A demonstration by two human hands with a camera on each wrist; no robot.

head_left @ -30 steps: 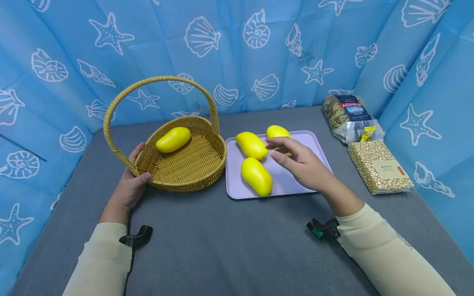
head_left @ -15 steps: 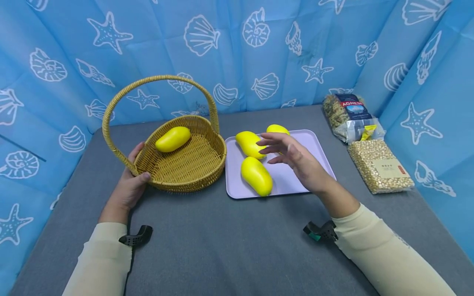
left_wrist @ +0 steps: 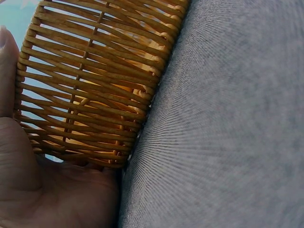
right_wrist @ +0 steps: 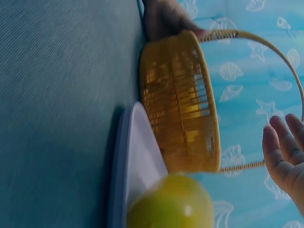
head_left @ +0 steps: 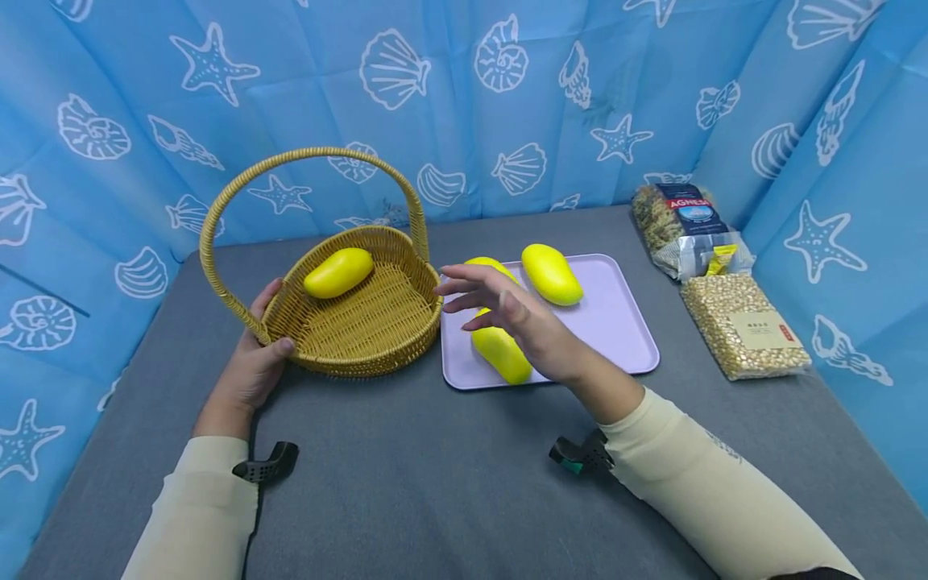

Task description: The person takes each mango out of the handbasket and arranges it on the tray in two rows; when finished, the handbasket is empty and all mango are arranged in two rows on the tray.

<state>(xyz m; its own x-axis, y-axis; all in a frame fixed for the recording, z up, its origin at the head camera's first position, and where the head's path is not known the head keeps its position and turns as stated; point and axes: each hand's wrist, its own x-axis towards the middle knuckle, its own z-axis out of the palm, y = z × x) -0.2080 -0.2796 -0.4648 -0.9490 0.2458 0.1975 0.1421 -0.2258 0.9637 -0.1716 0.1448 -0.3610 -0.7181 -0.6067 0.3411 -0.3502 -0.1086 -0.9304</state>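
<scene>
My left hand [head_left: 254, 362] holds the wicker basket [head_left: 384, 354] by its left side, thumb over the rim and fingers on the outer wall. One yellow mango [head_left: 339, 273] lies inside, against the back-left wall. My right hand [head_left: 518, 322] is above the lilac tray [head_left: 616, 330], fingers extended toward the basket and nothing in them. Beneath it, a front mango [head_left: 503, 358] and a back-left mango [head_left: 495, 263] are partly covered in the head view. Another mango [head_left: 553, 275] lies fully visible at the tray's back. In the right wrist view, the fingers [right_wrist: 285, 147] appear apart from any mango.
At the right stand a bag of pasta [head_left: 681, 217] and a vacuum-packed block of pale grains [head_left: 743, 326]. The tall basket handle [head_left: 312, 153] arches over the basket. A blue shell-print curtain [head_left: 449, 97] encloses the grey table [head_left: 406, 475].
My right hand has straightened its fingers and moved left across the tray, uncovering the back mango and covering parts of the other two. The left hand and basket stay put.
</scene>
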